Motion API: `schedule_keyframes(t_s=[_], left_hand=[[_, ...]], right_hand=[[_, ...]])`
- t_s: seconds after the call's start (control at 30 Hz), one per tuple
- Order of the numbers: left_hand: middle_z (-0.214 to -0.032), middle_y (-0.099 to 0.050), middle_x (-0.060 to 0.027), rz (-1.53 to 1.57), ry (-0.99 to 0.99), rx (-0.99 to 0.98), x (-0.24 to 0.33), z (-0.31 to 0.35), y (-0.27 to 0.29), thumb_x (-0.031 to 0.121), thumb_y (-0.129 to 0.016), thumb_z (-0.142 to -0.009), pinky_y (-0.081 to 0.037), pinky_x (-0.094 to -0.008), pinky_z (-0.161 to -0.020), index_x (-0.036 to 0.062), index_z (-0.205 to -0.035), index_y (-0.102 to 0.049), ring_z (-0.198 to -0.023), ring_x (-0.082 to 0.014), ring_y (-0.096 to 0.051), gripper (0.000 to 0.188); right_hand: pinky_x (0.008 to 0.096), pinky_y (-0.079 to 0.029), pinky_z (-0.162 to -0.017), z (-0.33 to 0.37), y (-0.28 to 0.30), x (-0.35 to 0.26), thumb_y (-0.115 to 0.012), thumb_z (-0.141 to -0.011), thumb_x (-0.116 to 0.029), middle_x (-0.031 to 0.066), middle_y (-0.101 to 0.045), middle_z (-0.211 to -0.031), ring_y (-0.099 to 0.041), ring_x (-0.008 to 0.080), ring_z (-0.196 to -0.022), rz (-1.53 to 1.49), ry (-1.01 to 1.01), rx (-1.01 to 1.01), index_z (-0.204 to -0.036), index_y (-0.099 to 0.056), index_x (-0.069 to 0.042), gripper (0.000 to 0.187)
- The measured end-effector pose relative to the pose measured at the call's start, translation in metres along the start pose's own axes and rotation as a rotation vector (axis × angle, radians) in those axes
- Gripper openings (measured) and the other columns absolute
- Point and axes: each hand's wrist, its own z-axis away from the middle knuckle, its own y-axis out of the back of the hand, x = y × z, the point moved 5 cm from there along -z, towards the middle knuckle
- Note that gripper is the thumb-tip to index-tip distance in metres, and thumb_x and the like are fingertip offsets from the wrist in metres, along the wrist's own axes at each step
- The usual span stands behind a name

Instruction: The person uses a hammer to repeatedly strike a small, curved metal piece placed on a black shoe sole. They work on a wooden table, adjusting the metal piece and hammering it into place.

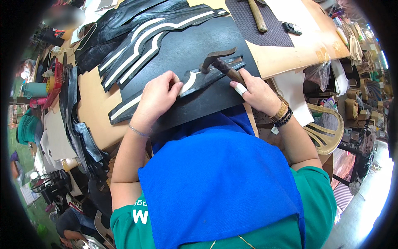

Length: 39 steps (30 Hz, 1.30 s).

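Note:
My right hand [259, 93] is wrapped round the dark handle of a hammer [227, 69], a white wrap on one finger. The hammer's metal head hangs over or rests on a long, curved black leather-like piece [207, 79] with a white band; whether they touch I cannot tell. My left hand [159, 94] pinches the edge of this same piece near its middle, where the edge looks folded over the band. Its left end lies flat beyond my wrist. Beneath it all is a black board [188, 43].
Similar black pieces with white bands [143, 52] overlap at the upper left. Another hammer [258, 16] lies on a dark textured mat [240, 25], beside a small black device [292, 28]. Black strips [76, 112] drape over the table's left edge. A chair [327, 128] stands at right.

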Motion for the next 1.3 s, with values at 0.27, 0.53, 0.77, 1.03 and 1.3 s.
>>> schedule_keyframes(t_s=[0.27, 0.53, 0.77, 1.03, 1.3], left_hand=[[-0.092, -0.075, -0.0158, -0.255, 0.121, -0.135, 0.016, -0.008, 0.006, 0.042, -0.074, -0.085, -0.055, -0.0417, -0.082, 0.0062, -0.101, -0.076, -0.089, -0.0322, -0.072, 0.039], [-0.098, -0.075, -0.0170, -0.076, -0.158, 0.218, 0.018, -0.018, -0.022, 0.028, -0.075, -0.088, -0.056, -0.0369, -0.085, 0.0007, -0.113, -0.074, -0.091, -0.0301, -0.074, 0.037], [-0.102, -0.074, -0.0152, 0.080, -0.023, 0.177, 0.018, -0.020, -0.026, 0.027, -0.074, -0.087, -0.055, -0.0394, -0.086, 0.0041, -0.107, -0.076, -0.095, -0.0307, -0.071, 0.031], [-0.093, -0.073, -0.0107, -0.053, -0.190, 0.234, 0.024, -0.021, -0.032, 0.019, -0.074, -0.089, -0.055, -0.0356, -0.077, 0.0030, -0.104, -0.077, -0.082, -0.0265, -0.070, 0.022], [-0.093, -0.068, -0.0071, -0.488, -0.312, 0.312, 0.044, -0.016, -0.041, 0.020, -0.067, -0.092, -0.051, -0.0417, -0.080, 0.0070, -0.087, -0.075, -0.092, -0.0259, -0.066, 0.016]], right_hand=[[0.0558, -0.049, -0.071, 0.000, 0.000, 0.002, -0.056, -0.102, -0.037, 0.0282, -0.065, -0.080, -0.065, 0.0491, -0.082, -0.026, 0.017, 0.016, -0.105, -0.047, -0.004, 0.034], [0.0556, -0.050, -0.071, -0.007, 0.009, -0.002, -0.056, -0.102, -0.037, 0.0269, -0.066, -0.080, -0.065, 0.0476, -0.081, 0.093, 0.059, 0.045, -0.106, -0.046, -0.004, 0.035], [0.0559, -0.052, -0.070, -0.008, 0.004, 0.002, -0.056, -0.102, -0.037, 0.0263, -0.067, -0.079, -0.067, 0.0471, -0.079, 0.120, 0.040, 0.036, -0.106, -0.045, -0.004, 0.034], [0.0554, -0.052, -0.071, -0.007, 0.004, -0.005, -0.056, -0.102, -0.035, 0.0268, -0.067, -0.083, -0.067, 0.0470, -0.081, 0.149, 0.031, 0.007, -0.108, -0.045, -0.003, 0.034], [0.0531, -0.053, -0.068, -0.015, 0.015, -0.018, -0.058, -0.101, -0.032, 0.0237, -0.069, -0.087, -0.067, 0.0450, -0.082, 0.173, 0.202, 0.117, -0.110, -0.046, -0.005, 0.031]])
